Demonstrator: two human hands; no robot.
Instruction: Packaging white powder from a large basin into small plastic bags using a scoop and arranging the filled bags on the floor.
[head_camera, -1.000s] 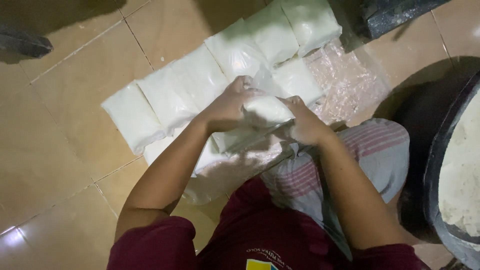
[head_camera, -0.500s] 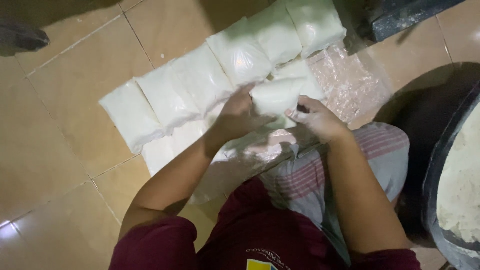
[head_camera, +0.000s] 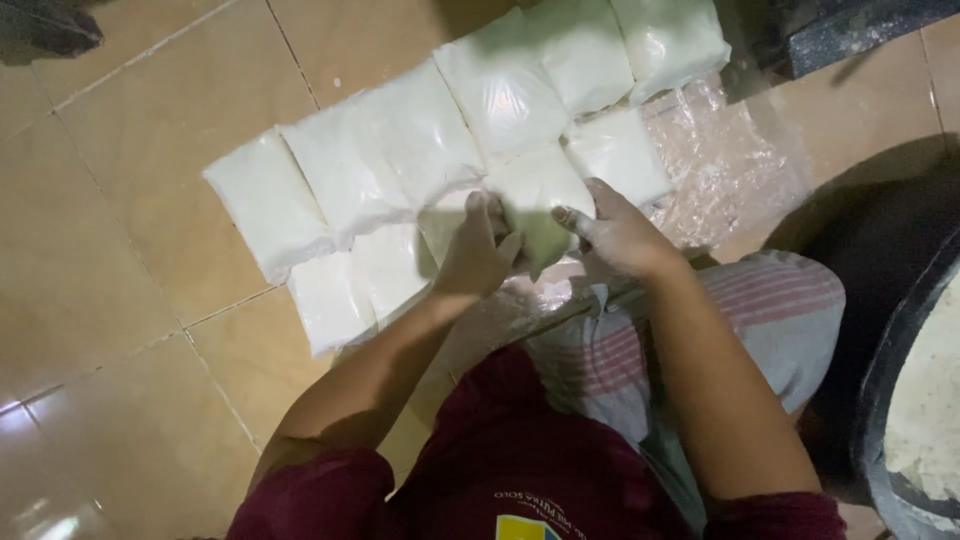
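Bag of white powder, plump and sealed in clear plastic, was held down on the floor tiles by both hands, at the near edge of the laid-out rows. It lay directly ahead of the person, just past the knees. Its long axis was seen running away from the body and slightly to the right, in line with its neighbours. The left hand was pressed on the bag's near left corner, fingers curled narrow over the plastic. The right hand was set on the near right edge, fingers spread a little wider and flat. Neither hand was clearly nearer; the bag was shared between them. Whether it was being gripped or only pushed flat could not be told, since the palms hid the contact.

Around it, a far row of filled bags was laid edge to edge, touching. A shorter near row was tucked in to the left, and another bag lay just beside on the right. A sheet of empty clear plastic was spread to the right of the rows. A dark basin of white powder stood at the person's right, well apart from the hands. The striped cloth over the knee sat just under the right wrist, crowding the near side.
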